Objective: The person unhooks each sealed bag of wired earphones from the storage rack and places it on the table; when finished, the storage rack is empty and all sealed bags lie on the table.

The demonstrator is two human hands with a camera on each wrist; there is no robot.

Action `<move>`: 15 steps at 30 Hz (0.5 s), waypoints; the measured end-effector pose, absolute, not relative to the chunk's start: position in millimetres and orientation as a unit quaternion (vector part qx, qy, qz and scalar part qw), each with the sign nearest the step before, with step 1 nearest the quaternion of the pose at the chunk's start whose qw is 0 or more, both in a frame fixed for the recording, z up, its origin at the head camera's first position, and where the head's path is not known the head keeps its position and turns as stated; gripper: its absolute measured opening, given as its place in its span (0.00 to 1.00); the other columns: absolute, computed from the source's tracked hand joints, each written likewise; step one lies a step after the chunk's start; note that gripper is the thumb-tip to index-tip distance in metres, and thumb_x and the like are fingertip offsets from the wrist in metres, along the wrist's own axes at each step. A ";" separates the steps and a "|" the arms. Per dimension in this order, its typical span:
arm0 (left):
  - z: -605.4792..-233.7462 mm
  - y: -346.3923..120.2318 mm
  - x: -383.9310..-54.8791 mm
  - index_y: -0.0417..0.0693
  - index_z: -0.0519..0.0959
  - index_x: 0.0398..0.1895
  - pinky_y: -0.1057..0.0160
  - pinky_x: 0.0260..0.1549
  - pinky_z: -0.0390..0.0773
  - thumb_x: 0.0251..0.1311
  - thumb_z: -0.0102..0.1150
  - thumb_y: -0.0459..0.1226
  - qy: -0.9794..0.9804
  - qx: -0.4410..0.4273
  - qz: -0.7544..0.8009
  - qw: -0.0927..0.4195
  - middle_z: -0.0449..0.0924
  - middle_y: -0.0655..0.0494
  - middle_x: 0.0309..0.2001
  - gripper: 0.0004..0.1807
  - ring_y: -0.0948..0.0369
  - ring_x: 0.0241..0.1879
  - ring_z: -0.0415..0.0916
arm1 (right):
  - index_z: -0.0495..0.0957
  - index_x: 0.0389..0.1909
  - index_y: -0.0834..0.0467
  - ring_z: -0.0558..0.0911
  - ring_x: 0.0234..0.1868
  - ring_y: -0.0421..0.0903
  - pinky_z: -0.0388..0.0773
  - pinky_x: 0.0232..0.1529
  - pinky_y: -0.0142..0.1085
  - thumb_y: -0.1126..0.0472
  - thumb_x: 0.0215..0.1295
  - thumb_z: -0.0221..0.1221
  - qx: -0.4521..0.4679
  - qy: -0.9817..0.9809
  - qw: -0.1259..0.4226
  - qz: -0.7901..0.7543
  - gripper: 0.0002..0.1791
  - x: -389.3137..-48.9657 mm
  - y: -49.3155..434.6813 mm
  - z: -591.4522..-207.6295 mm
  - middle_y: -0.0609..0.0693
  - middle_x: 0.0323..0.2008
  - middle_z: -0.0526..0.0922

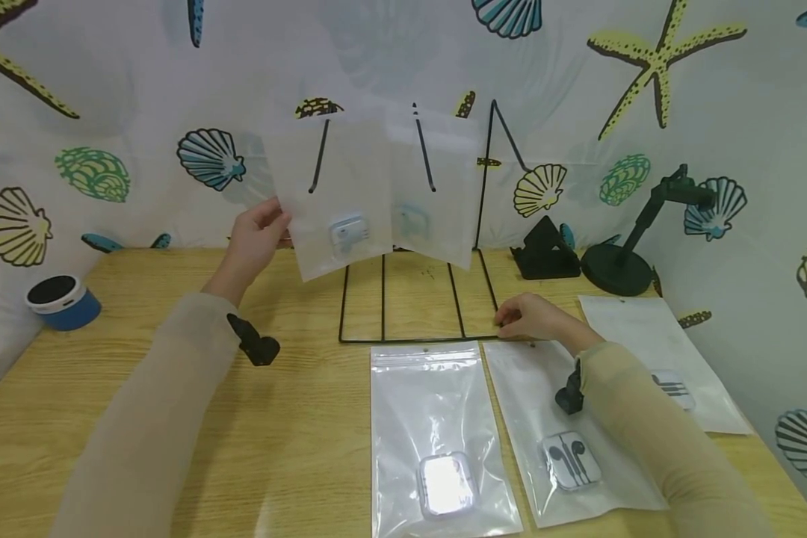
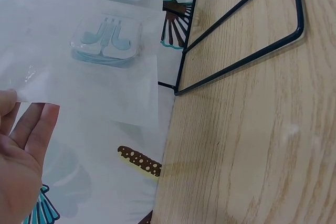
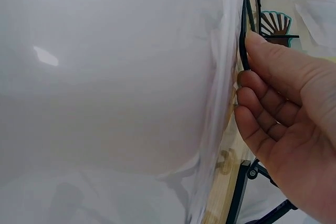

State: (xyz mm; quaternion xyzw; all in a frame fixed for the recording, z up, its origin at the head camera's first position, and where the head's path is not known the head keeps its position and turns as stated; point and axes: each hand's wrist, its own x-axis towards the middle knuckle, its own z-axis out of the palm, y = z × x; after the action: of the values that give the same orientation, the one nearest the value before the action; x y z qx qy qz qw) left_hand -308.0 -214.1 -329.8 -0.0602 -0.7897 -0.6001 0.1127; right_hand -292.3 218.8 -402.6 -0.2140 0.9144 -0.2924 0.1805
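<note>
My left hand point(image 1: 255, 239) pinches the left edge of a translucent zip bag point(image 1: 350, 164) with a cased pair of earphones point(image 2: 107, 40) in it. A second earphone bag point(image 1: 453, 194) hangs beside it; both are on the prongs of a black wire display rack point(image 1: 417, 341). My right hand point(image 1: 538, 321) grips the front right corner of the rack's base, thumb and index finger on the wire point(image 3: 243, 51). Just in front of the rack lie two white earphone bags, a left one point(image 1: 403, 418) and a middle one point(image 1: 521, 388).
A third bag point(image 1: 628, 332) lies at the right, partly behind my right sleeve. Behind it stand a black stand with a round base point(image 1: 617, 270) and a folded black holder point(image 1: 546, 254). A blue and white round device point(image 1: 63, 302) sits at the table's left edge.
</note>
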 end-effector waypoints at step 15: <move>-332.6 -215.2 -293.4 0.35 0.70 0.54 0.73 0.27 0.77 0.69 0.43 0.34 -0.776 -0.072 -0.611 0.138 0.73 0.52 0.41 0.15 0.67 0.29 0.75 | 0.80 0.37 0.63 0.74 0.32 0.44 0.72 0.35 0.35 0.64 0.58 0.63 -0.216 0.916 0.179 -0.288 0.08 -291.7 218.2 -401.9 0.49 0.30 0.79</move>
State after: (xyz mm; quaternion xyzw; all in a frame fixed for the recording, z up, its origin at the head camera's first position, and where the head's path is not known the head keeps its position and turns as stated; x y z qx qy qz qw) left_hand -293.4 -215.2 -332.6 -0.0723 -0.7763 -0.6108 0.1377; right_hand -291.7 218.2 -401.9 -0.2156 0.9156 -0.2884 0.1790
